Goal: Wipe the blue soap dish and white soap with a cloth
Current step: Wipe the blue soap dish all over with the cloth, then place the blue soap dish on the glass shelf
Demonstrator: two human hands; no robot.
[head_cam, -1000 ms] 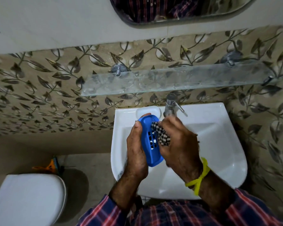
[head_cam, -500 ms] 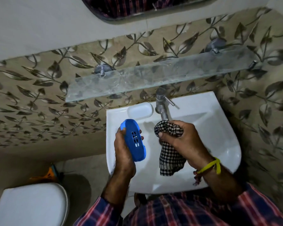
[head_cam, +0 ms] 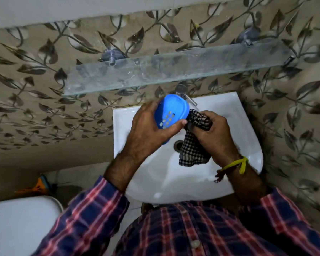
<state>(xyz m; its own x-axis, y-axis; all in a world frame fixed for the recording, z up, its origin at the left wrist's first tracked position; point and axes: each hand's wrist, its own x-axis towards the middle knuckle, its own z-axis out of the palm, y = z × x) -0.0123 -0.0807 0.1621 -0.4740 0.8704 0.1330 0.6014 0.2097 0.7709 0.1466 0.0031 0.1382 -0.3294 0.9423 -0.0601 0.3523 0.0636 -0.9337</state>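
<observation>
Head view: both hands over the white sink, blue soap dish in the left, cloth in the right.

Left hand (head_cam: 148, 126) grips the blue soap dish (head_cam: 171, 112) around its lower half, thumb across the slotted bottom, dish tilted with its far end up near the tap (head_cam: 183, 91). Right hand (head_cam: 213, 132) is closed on the bunched checked cloth (head_cam: 192, 145); cloth top touches the dish's right edge, the rest hangs loose into the basin beside the drain (head_cam: 177, 145). White soap not visible, can't tell where it is. Sink (head_cam: 248, 133) rim is bare on the right; patterned wall close on both sides. Glass shelf (head_cam: 174, 69) juts out just above the tap, tight overhead. Toilet lid (head_cam: 17, 224) lower left, well apart from the sink.
</observation>
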